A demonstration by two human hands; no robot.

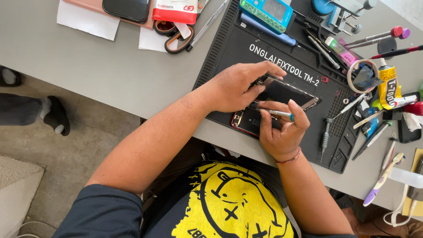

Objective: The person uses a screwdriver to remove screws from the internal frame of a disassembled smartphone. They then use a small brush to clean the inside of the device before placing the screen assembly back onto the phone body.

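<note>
A smartphone [286, 93] lies opened on a black repair mat [229, 48], its dark screen lifted off the red-edged body [245, 121]. My left hand [235, 86] grips the raised screen at its left edge. My right hand [282, 130] holds a thin silver tool with a blue end [280, 113], its tip pointing left into the gap between the screen and the body. Inner parts of the phone show beneath the screen.
The grey table [110, 66] holds scissors [174, 37], papers, another phone [127, 8], a blue device [267, 13], a glue tube [387, 86], tape roll [363, 75] and several screwdrivers [325, 136] and pens at right. Someone's socked foot [55, 115] rests on the floor at left.
</note>
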